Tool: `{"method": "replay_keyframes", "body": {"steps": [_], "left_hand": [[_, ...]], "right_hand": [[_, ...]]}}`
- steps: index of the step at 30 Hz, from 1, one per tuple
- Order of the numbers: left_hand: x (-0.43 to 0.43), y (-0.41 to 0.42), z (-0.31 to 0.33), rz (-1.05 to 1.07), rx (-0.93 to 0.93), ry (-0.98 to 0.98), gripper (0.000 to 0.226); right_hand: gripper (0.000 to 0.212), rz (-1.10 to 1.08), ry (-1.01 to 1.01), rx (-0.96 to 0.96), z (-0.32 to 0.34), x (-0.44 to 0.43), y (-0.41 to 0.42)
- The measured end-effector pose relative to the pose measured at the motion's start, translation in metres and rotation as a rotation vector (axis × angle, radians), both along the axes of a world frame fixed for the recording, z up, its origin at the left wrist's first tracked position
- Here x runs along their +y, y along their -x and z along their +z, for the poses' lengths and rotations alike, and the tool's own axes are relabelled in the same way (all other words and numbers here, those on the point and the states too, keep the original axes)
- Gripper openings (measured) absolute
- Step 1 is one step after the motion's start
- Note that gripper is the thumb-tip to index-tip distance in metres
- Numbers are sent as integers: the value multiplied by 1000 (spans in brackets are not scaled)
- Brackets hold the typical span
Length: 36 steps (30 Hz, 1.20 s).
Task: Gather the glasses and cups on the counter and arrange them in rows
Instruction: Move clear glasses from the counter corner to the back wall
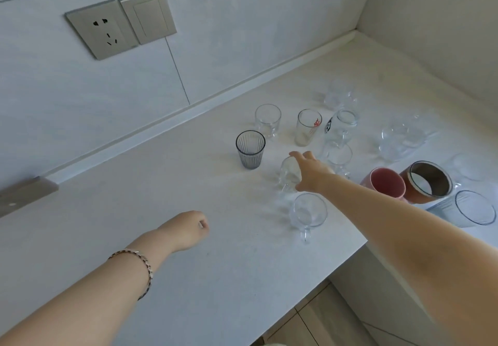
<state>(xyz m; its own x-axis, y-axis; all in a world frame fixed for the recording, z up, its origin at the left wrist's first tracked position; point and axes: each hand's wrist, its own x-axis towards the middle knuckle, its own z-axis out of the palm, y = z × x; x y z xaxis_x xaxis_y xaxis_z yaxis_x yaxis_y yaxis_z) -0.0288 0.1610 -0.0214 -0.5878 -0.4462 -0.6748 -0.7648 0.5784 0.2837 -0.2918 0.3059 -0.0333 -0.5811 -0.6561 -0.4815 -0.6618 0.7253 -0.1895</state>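
Observation:
My right hand grips a small clear glass, tilted, just above the white counter. Left of it stands a dark ribbed tumbler. Behind are a clear short glass, a glass with red print and a glass with a dark label. A clear handled cup sits near the front edge. A pink mug, a brown metal-lined cup and a pale cup lie to the right. My left hand hovers over the counter, fingers curled, holding nothing.
More clear glassware stands toward the back right corner, with another clear glass behind it. A wall socket and switch are on the tiled wall at left. The counter's front edge runs diagonally at lower right, with floor below.

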Motion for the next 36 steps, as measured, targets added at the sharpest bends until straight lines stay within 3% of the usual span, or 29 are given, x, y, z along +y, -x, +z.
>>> {"method": "replay_keyframes", "body": {"steps": [6,13,25,33,36], "left_hand": [[-4,-24,-11,54,-31,-12,8],[-18,-76,-7,139,-39,-14,10],[-63,-308,4,534,-56,23,10],[-123,-475,-5,675,-56,18,11],[-152,-515,-10,693,-24,-4,22]], "right_hand": [[92,35,-16,25,10,-1,-8],[89,302,60,51,32,-25,-74],[85,642,130,-147,41,-156,-317],[88,593,95,-190,26,-259,-480],[90,506,119,-204,19,-302,-518]]}}
